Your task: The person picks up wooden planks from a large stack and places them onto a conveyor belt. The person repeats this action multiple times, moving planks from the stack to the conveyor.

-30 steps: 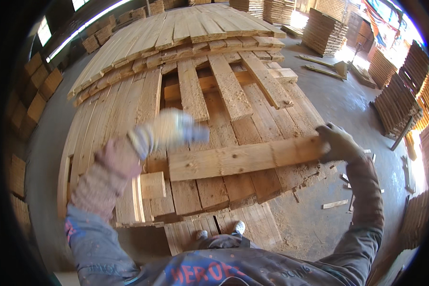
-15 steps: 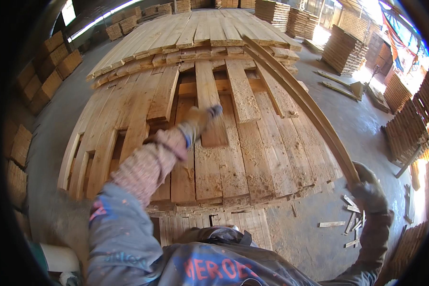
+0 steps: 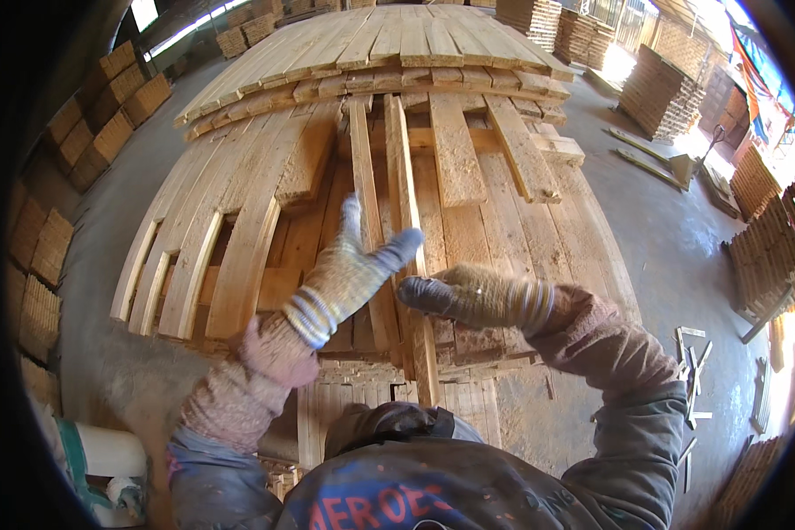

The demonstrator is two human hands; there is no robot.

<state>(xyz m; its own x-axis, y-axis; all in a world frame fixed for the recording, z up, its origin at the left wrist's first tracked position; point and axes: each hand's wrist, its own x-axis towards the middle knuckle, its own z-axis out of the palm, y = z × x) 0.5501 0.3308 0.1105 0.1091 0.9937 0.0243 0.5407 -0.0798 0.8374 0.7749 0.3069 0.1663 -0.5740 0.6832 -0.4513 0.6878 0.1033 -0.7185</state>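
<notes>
Two long, narrow wooden boards stand on edge near the middle of the stack: a left board point(image 3: 365, 163) and a right board point(image 3: 401, 163) whose near end sticks out over the stack's front edge. My left hand point(image 3: 349, 274), in a knitted glove with dark fingertips, is open, fingers spread, beside the left board, its thumb reaching across toward the right one. My right hand point(image 3: 486, 298), gloved likewise, is closed over the right board from the right, thumb across its top; its other fingers are partly hidden. Loose boards point(image 3: 458, 159) lie across the layer underneath.
A higher layer of planks point(image 3: 371, 44) covers the far part of the stack. Gaps show between boards at the left. Thin wood offcuts point(image 3: 696, 375) lie on the floor at right. Stacked timber point(image 3: 662, 93) stands around, and a white-and-green container point(image 3: 106, 450) is at lower left.
My right hand has swung in from the far right, bringing the long board to the middle. The board under my left hand has turned onto its edge, and that hand has opened.
</notes>
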